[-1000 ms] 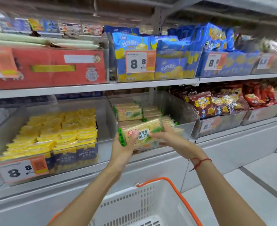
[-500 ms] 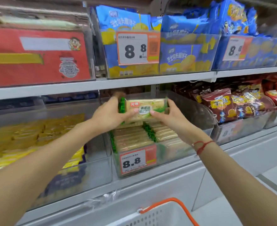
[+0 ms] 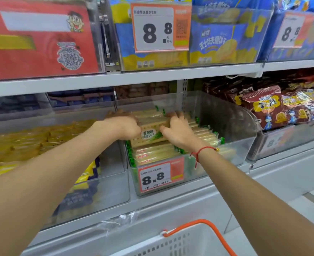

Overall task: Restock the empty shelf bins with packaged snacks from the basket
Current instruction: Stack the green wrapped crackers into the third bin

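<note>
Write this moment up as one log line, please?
step: placing | item: green-edged cracker pack | hands: left and right both gripping it | place: over clear middle bin, atop stacked packs | basket: below

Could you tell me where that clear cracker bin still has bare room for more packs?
The clear bin is bare along its right side, between the cracker rows and the curved wall, and at the back. The left and front are crowded: both hands, left hand and right hand, press a cracker pack onto the stack.
</note>
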